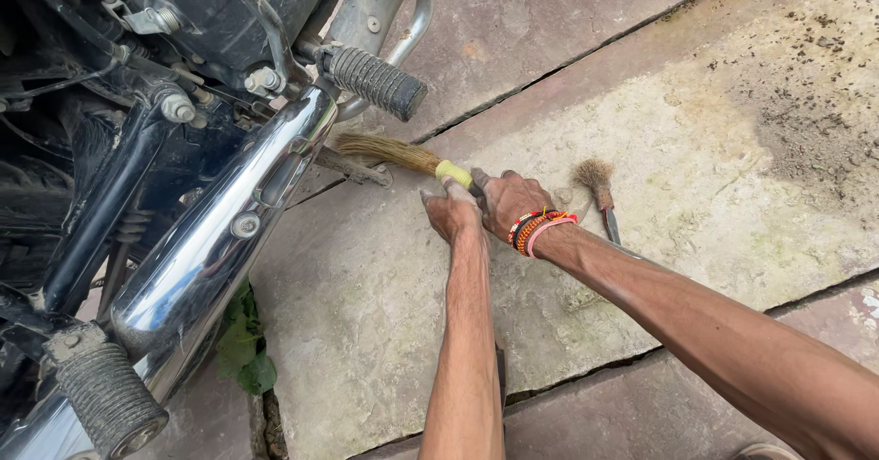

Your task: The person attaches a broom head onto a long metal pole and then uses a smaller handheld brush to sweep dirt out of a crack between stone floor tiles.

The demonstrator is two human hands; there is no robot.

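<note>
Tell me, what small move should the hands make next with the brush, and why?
Probably push the brush slightly further forward. Both the left hand and the right hand hold its handle, and its bristle tips lie just beneath the chrome exhaust pipe, barely reaching it.

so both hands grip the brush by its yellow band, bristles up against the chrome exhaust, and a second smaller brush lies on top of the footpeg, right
Not quite. The head view shows the second, smaller brush lying on the stone slab beside the right hand, not on the footpeg. The rest holds: both hands, the left hand too, grip the brush against the chrome exhaust.
</note>
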